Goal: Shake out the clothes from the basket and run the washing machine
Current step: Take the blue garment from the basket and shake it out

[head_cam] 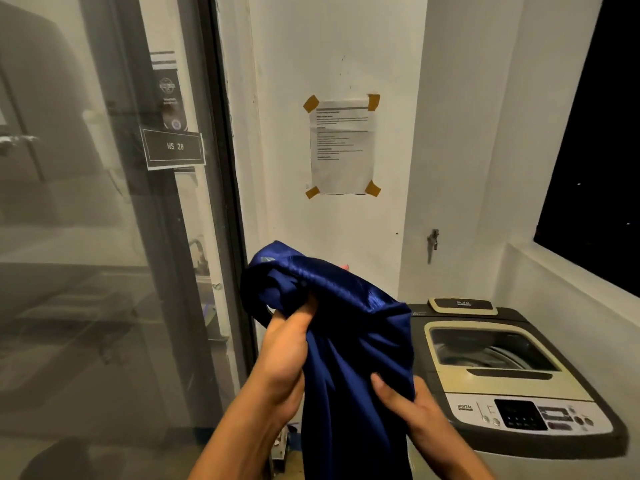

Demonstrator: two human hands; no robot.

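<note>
A shiny dark blue garment (pixel 349 341) hangs bunched in front of me, held up by both hands. My left hand (pixel 287 351) grips its upper folds, fingers curled into the cloth. My right hand (pixel 405 400) pinches the fabric lower on the right, thumb on the front. To the right stands a top-loading washing machine (pixel 512 382) with its lid shut; the drum shows through the lid window. Its control panel (pixel 533 415) runs along the near edge. The basket is out of sight.
A glass door with a dark frame (pixel 221 168) fills the left. A taped paper notice (pixel 343 147) hangs on the white wall ahead. A tap (pixel 433 242) sticks out of the wall above the machine. A dark window (pixel 595 168) lies at right.
</note>
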